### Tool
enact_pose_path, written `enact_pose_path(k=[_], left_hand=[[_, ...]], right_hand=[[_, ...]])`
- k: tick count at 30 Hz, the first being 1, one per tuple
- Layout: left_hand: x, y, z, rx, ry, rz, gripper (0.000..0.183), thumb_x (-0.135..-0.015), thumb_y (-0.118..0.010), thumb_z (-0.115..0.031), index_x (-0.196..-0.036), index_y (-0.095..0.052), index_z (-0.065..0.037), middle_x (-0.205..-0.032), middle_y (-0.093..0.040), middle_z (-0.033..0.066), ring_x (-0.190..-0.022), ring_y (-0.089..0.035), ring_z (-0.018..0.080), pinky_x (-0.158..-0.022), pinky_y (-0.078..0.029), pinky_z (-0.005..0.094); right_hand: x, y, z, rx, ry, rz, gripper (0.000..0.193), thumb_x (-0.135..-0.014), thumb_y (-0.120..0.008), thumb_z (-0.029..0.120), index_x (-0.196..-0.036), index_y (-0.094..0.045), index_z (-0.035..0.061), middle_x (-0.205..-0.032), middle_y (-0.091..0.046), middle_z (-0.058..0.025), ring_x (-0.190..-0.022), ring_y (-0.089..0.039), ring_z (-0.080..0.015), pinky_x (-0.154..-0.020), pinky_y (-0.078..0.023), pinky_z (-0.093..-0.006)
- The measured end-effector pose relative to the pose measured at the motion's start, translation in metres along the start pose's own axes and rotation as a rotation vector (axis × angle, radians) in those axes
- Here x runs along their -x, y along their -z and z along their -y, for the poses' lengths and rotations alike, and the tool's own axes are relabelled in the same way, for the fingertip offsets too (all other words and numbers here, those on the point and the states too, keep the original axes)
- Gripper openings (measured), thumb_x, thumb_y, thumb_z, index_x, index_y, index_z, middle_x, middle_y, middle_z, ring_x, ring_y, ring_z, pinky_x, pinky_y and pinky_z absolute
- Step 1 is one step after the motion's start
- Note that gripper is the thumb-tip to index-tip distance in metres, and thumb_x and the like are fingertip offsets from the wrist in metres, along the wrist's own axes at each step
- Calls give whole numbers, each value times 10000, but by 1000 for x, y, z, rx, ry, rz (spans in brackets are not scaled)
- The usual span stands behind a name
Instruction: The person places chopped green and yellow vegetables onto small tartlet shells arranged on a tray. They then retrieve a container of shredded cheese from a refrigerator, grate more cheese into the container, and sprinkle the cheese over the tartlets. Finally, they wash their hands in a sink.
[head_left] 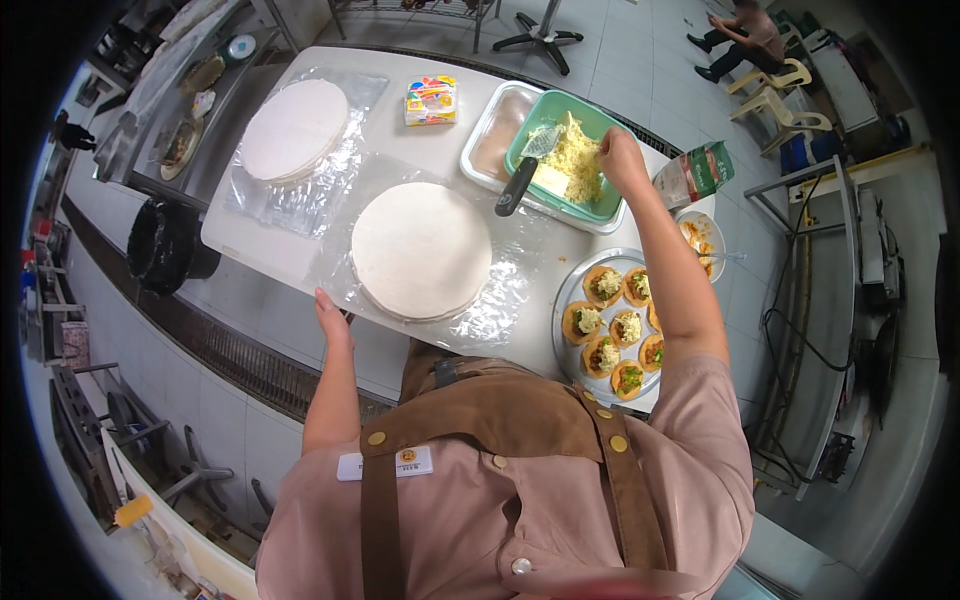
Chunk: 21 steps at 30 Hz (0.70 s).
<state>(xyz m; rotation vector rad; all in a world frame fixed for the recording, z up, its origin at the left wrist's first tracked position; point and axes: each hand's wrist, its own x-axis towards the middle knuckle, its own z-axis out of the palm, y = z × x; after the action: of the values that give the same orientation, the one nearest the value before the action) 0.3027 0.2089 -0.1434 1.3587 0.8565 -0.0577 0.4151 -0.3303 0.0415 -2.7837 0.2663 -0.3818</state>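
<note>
My right hand (622, 160) reaches over the right side of a green tub (532, 118) of grated cheese (575, 150). Its fingers are bent together at the cheese, and the fingertips are partly hidden. A spatula-like tool with a pale perforated head and black handle (517, 188) leans over the tub's near left rim. Under my right forearm, a round metal tray (570, 350) carries several small round bases with topping, most with grated cheese. My left hand (334, 318) rests at the table's near edge, fingers extended and partly out of sight, holding nothing visible.
Two stacks of round white sheets, one nearer (422, 245) and one farther left (295, 130), lie on clear plastic. A colourful packet (431, 101), a green pouch (694, 172) and a bowl with a spoon (703, 240) stand on the table. A person (752, 45) sits far right.
</note>
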Motion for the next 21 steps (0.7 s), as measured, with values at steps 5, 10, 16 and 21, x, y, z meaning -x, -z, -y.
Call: enact_pose_path(k=[5, 10, 16, 21], left_hand=[[1, 0, 1, -23, -30, -25, 630, -975, -336, -588, -1414, -348, -136, -1298, -514, 77, -1077, -552, 229, -816, -487, 373], [2, -2, 0, -12, -33, -24, 626, -978, -337, -581, -1409, -358, -128, -1287, -520, 65, -1053, -554, 202, -791, -490, 335], [3, -1, -2, -25, -24, -36, 635, -976, -344, -583, -1403, -361, -113, -1289, -516, 75, -1049, -552, 208, -809, -485, 340], [5, -2, -2, 32, -21, -24, 632, -977, -345, -578, -1389, -370, -100, -1290, -515, 86, -1060, -551, 212, -817, -492, 352]], right_hand=[[1, 4, 0, -276, -111, 72, 264, -791, -545, -25, -1022, -654, 37, -961, -661, -211, -900, -643, -344, -797, -492, -378], [5, -7, 7, -208, -85, 136, 365, -772, -573, -67, -1102, -659, 64, -1063, -634, -197, -988, -617, -361, -857, -489, -382], [17, -4, 26, 41, 58, 206, 320, -791, -535, -29, -1072, -667, 53, -1167, -591, -152, -1062, -553, -373, -921, -457, -413], [17, -4, 46, 196, 424, 305, 302, -792, -562, 8, -1062, -676, 80, -1105, -614, -93, -1061, -541, -304, -941, -441, -382]])
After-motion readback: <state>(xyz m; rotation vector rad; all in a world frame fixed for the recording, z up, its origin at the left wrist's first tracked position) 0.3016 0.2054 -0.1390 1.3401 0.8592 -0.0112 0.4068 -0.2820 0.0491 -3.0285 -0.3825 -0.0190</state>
